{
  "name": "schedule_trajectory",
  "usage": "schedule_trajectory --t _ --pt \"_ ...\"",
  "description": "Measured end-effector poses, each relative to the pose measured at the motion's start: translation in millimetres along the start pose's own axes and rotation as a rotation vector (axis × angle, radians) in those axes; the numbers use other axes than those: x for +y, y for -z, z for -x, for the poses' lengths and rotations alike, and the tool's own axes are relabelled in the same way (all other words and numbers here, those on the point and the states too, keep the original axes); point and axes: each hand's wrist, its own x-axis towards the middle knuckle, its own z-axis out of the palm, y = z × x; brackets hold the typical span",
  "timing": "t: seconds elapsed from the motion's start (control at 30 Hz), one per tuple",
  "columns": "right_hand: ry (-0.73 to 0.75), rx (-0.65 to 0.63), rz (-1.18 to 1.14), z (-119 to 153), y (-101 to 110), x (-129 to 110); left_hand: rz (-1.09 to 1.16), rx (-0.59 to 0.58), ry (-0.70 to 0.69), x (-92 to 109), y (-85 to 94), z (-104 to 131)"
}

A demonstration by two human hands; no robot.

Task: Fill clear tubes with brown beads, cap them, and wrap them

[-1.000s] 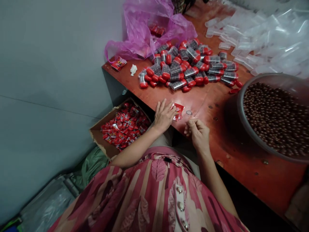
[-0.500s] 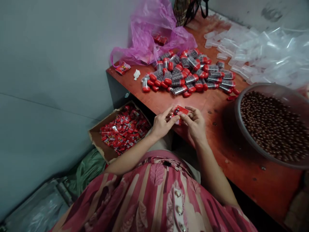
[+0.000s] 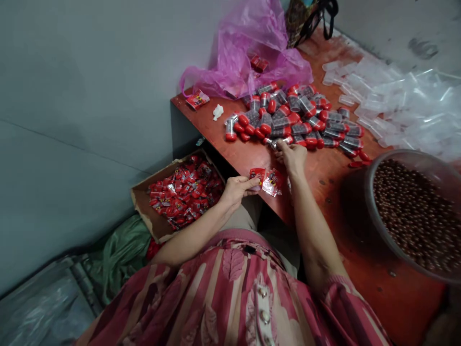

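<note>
My left hand (image 3: 237, 192) pinches a small red printed packet (image 3: 257, 176) at the table's front edge. A second red and silver packet (image 3: 272, 182) is right beside it; whether my fingers hold that one too is hard to tell. My right hand (image 3: 294, 156) has reached to the front of a pile of small clear bottles (image 3: 286, 122) with red caps and dark contents. Its fingers close on one red-capped bottle (image 3: 271, 142) at the pile's near edge, partly hidden by the fingertips.
Below the table, a cardboard box (image 3: 139, 197) holds many red packets. A large tub (image 3: 369, 192) of brown beads stands at right. Clear plastic tubes (image 3: 406, 101) are heaped behind it. A pink plastic bag (image 3: 248, 33) and crumpled white tissue (image 3: 218, 112) lie at the back left.
Both hands were together on a red packet. My right hand has left it and moved forward to the bottles, while my left hand keeps the packet. The view has shifted slightly.
</note>
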Motion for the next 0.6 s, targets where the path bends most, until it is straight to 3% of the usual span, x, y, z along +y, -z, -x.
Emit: schedule_trajectory --t 0.13,0.27,0.4,0.5,0.6 --pt "-0.024 0.066 -0.087 18 6 -6 0.281 0.065 0.066 4 0.3 -3" --pt "0.027 0.039 -0.175 77 26 -9 0.466 0.116 0.094 6 -5.1 -7" --pt "-0.028 -0.151 -0.262 142 34 3 0.521 0.119 0.128 6 -17.4 -9" --pt "-0.020 -0.123 -0.207 166 30 14 0.499 0.102 0.129 4 -28.1 -7" --pt "0.006 -0.053 -0.190 169 26 19 0.473 0.044 0.105 -1 -37.9 -1"
